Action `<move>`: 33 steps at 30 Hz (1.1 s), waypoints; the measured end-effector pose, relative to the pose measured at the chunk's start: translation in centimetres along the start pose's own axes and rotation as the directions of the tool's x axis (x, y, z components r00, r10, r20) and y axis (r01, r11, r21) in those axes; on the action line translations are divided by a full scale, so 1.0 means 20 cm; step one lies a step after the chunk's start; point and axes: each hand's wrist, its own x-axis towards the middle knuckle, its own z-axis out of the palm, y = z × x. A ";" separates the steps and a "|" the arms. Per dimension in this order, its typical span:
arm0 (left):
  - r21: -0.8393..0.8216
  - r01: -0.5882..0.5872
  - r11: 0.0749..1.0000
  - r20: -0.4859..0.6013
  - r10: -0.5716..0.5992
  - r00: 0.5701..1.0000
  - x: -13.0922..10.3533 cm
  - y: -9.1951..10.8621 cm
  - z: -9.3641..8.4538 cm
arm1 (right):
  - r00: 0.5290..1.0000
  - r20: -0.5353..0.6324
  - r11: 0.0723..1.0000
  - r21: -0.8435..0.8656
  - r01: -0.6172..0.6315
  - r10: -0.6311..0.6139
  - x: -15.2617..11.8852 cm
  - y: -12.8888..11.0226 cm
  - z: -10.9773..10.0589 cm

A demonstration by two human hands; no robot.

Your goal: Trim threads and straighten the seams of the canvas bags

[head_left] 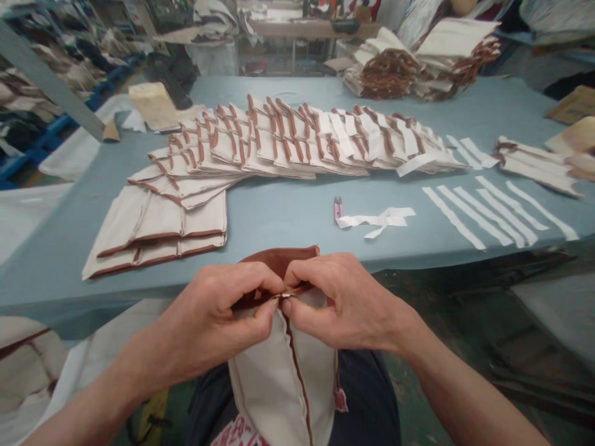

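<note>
A cream fabric piece with brown edging lies over my lap, a seam running down its middle and its brown inside showing at the top. My left hand pinches the fabric's upper edge just left of the seam, thumb against forefinger. Close beside it, my right hand pinches the same edge on the right of the seam. The fingertips of both hands nearly meet there. A small red and white tag hangs at the fabric's right side.
On the blue-covered table lies a long overlapping row of cream, brown-edged pieces. A flat stack sits at left. Pink thread snips lie by loose white strips; more strips are at right. Fabric piles stand behind.
</note>
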 end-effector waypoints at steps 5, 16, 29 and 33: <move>0.061 -0.149 0.987 -0.060 0.153 0.986 -0.01 -0.04 0.03 | 0.994 0.093 0.965 0.253 -0.073 0.051 0.04 0.04 0.01; 0.253 -0.385 0.888 -0.073 0.414 0.907 -0.05 -0.16 0.07 | 0.955 0.264 0.581 0.761 -0.290 0.131 0.05 0.17 0.09; 0.128 -0.297 0.946 -0.042 0.305 0.952 -0.11 -0.16 0.04 | 0.902 0.419 0.475 0.776 -0.414 0.101 0.03 0.14 0.04; -0.013 -0.102 0.995 0.055 0.102 0.993 -0.11 -0.08 -0.04 | 0.924 0.364 0.629 0.694 -0.352 0.116 0.00 0.05 -0.03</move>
